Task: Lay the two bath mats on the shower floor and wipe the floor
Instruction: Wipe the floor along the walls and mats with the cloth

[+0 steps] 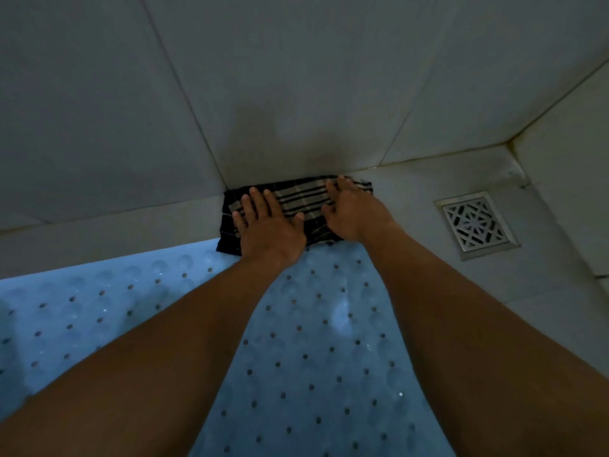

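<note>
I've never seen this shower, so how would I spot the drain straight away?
Start at the blue mat covering the near floor and look right, toward the corner where the walls meet. The drain is a square metal grate set in the pale tile, the only shiny, lattice-patterned thing there.

Two bare forearms enter from the 6 o'clock edge and taper toward 12 o'clock. No sleeves, gloves, rings, watch or bands are visible on either. The left hand (267, 230) and right hand (354, 214) show short, unpainted fingernails. Both wrists are uncovered.
</note>
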